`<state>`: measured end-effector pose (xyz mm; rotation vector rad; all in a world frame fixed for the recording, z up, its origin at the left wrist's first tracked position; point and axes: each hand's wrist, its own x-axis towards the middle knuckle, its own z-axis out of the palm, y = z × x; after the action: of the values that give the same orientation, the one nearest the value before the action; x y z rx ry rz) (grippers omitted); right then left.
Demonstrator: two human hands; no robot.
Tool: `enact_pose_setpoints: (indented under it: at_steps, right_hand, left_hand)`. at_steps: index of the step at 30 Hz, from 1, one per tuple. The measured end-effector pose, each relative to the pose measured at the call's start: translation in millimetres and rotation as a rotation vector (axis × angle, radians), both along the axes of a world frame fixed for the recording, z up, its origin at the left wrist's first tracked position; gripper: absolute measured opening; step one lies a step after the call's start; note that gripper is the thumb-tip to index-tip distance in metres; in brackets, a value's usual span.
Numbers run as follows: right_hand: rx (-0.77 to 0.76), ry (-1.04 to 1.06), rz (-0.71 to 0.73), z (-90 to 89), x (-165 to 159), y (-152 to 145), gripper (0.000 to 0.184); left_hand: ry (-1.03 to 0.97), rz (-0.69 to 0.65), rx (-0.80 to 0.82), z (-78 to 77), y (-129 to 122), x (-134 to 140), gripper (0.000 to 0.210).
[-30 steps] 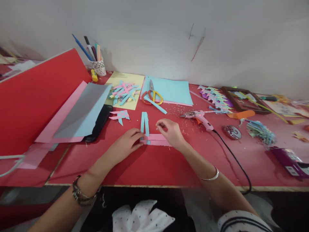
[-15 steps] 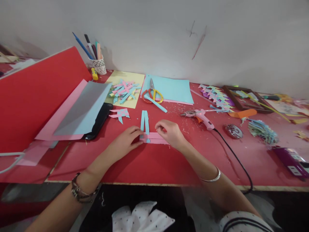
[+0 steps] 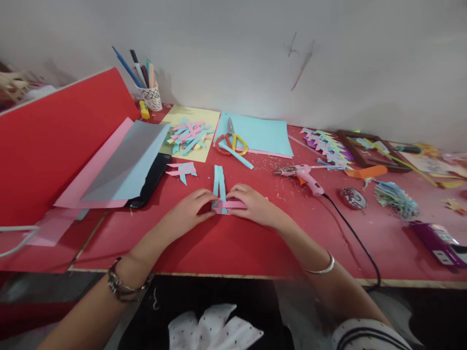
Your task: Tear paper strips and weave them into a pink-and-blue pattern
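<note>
Pink paper strips lie crosswise over two upright blue paper strips on the red table, woven together at their lower left end. My left hand pinches the left edge of this weave between thumb and fingers. From the other side, my right hand has its thumb and fingers closed on the pink strips, close to the crossing. My right palm hides the strips' right part. A small finished-looking pink and blue woven piece rests to the upper left of my left hand.
Scissors and a blue strip lie on blue sheets. Cut strips are heaped on yellow paper. A pink glue gun with a black cord is at right. Paper sheets and a pen cup stand left.
My right hand has moved down and left, from hovering with curled fingers to gripping the pink strips near the crossing. My left hand stays at the left edge.
</note>
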<state>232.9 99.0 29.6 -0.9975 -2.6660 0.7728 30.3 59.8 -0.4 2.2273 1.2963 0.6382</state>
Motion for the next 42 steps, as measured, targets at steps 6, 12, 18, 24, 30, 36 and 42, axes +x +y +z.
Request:
enact_pose_setpoints:
  at_steps: [6, 12, 18, 24, 30, 36, 42]
  right_hand:
    - [0.016, 0.002, -0.021, -1.5, -1.5, -0.4, 0.019]
    - [0.023, 0.0, 0.005, -3.8, -5.7, -1.5, 0.024]
    - [0.012, 0.013, 0.051, -1.9, -7.5, -1.2, 0.021]
    - [0.034, -0.011, 0.055, -3.2, -10.5, -1.7, 0.026]
    - [0.07, -0.026, 0.048, -8.2, -13.5, -1.5, 0.028]
    - [0.072, -0.063, 0.069, -3.4, -10.8, -1.7, 0.026]
    - [0.08, -0.03, 0.07, -4.6, -10.7, 0.4, 0.026]
  left_hand:
    - [0.005, -0.001, -0.006, -0.7, 0.5, -0.1, 0.026]
    - [-0.002, 0.004, -0.014, -2.7, -0.3, -0.5, 0.024]
    - [-0.018, -0.002, -0.029, -3.4, -0.8, -0.7, 0.023]
    - [-0.022, 0.011, -0.016, -2.8, -1.3, 0.3, 0.021]
    - [-0.017, -0.002, -0.014, -2.4, -0.8, 0.2, 0.017]
    - [0.056, -0.008, -0.016, -1.2, -1.2, -2.0, 0.014]
    - [0.16, -0.015, 0.001, 0.6, -1.3, -2.8, 0.017]
